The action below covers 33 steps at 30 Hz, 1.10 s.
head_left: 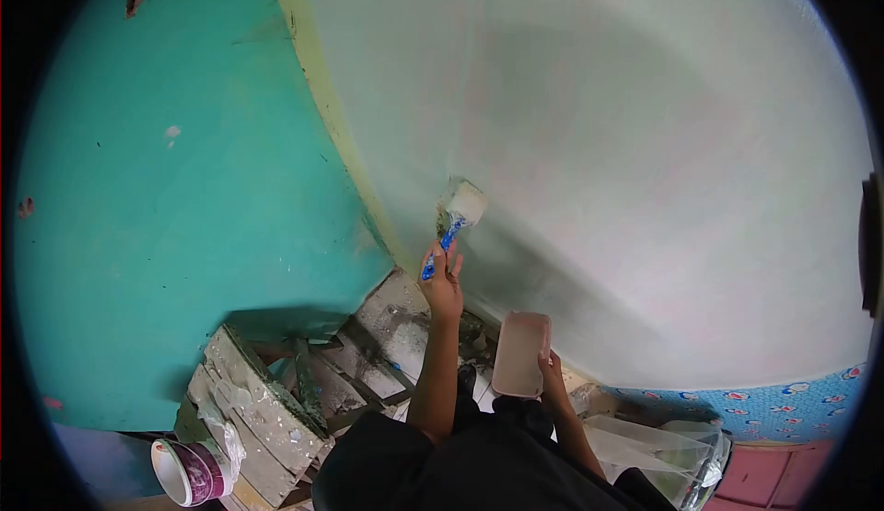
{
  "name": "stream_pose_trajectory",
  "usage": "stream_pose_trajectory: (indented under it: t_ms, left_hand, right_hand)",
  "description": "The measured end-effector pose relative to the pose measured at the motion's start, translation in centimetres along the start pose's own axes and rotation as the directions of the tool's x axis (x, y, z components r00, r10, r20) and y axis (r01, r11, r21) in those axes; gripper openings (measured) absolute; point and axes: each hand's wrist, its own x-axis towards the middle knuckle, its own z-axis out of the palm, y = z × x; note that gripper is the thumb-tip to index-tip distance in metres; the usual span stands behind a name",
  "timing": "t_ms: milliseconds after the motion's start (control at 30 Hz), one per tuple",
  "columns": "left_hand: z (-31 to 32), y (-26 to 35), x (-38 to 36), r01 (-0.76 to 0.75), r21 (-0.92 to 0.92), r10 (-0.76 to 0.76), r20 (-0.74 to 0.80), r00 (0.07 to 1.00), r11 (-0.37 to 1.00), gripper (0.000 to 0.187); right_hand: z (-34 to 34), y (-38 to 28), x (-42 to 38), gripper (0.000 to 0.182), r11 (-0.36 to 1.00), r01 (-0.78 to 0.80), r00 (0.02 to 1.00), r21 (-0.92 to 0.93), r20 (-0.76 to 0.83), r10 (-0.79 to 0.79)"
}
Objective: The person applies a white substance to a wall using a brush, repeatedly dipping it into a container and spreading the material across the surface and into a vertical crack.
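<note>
My left hand (443,283) is closed around the blue handle of a paintbrush (465,207), raised in front of the wall. The brush's wide head is coated in white and overlaps the pale, white-painted wall (589,133), close by a small dark, bare-looking patch (442,221). Lower and to the right, my right hand (552,377) grips the side of a shallow rectangular plastic container (522,354). Its inside looks pale pinkish-beige.
A turquoise wall (203,198) meets the pale wall at a yellowish corner strip (322,87). A paint-spattered wooden stand (253,410) and a white-and-purple bucket (191,470) are at lower left. Translucent plastic sheeting (645,451) lies at lower right, beneath blue patterned wall covering (764,410).
</note>
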Motion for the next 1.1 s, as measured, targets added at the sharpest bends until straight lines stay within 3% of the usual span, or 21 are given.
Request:
stream_pose_trajectory:
  t_ms: [133, 233, 433, 533, 633, 733, 833, 933, 1033, 1100]
  left_hand:
    - [-6.8, -7.2, 2.7, 0.158, -0.089, -0.167, -0.111, 0.980, 0.983, 0.044]
    - [-11.1, -10.0, 3.1, 0.170, -0.099, -0.187, -0.206, 0.960, 0.980, 0.040]
    - [-12.5, -11.1, 3.9, 0.262, 0.130, -0.161, -0.515, 0.842, 0.956, 0.031]
    - [-7.5, -8.8, 2.2, 0.081, 0.311, -0.004, -0.241, 0.971, 0.947, 0.029]
    - [-1.0, -5.4, -0.1, -0.084, 0.276, 0.126, -0.139, 0.982, 0.958, 0.027]
    - [3.6, -0.6, -2.4, -0.120, 0.225, 0.129, -0.025, 0.991, 0.967, 0.034]
    - [6.9, 4.4, -4.5, -0.169, 0.187, 0.179, -0.036, 0.983, 0.968, 0.037]
    - [6.0, 4.6, -4.4, -0.213, 0.201, 0.211, 0.032, 0.977, 0.956, 0.042]
    - [1.1, -0.9, -2.0, -0.115, 0.259, 0.109, 0.039, 0.993, 0.959, 0.043]
    - [-2.6, -4.5, -1.5, 0.023, 0.196, -0.010, -0.068, 0.998, 0.980, 0.043]
  right_hand:
    - [0.0, -0.3, 0.2, 0.071, 1.000, 0.013, 1.000, 0.016, -0.014, -0.013]
    - [-1.3, 0.6, 0.7, 0.070, 0.999, 0.037, 0.999, -0.012, -0.026, -0.038]
    - [-1.7, -1.3, -0.3, 0.069, 0.999, -0.004, 0.997, -0.046, -0.071, 0.001]
    - [-2.0, -1.3, 0.0, 0.069, 0.999, 0.017, 0.997, -0.028, -0.071, -0.019]
    - [-2.2, -0.2, 0.5, 0.069, 1.000, 0.016, 0.998, -0.018, -0.068, -0.017]
    - [-1.8, -0.1, 0.3, 0.068, 1.000, 0.015, 0.998, -0.010, -0.063, -0.016]
    - [-1.7, 0.5, 0.9, 0.067, 0.999, 0.035, 0.999, -0.008, -0.037, -0.035]
    - [-1.4, 0.5, 0.5, 0.066, 1.000, 0.024, 0.999, 0.011, -0.028, -0.024]
    - [-1.3, 1.1, 0.9, 0.065, 0.999, 0.049, 0.998, 0.022, -0.025, -0.049]
    - [-1.7, 1.5, 1.1, 0.066, 0.998, 0.063, 0.998, -0.010, -0.026, -0.063]
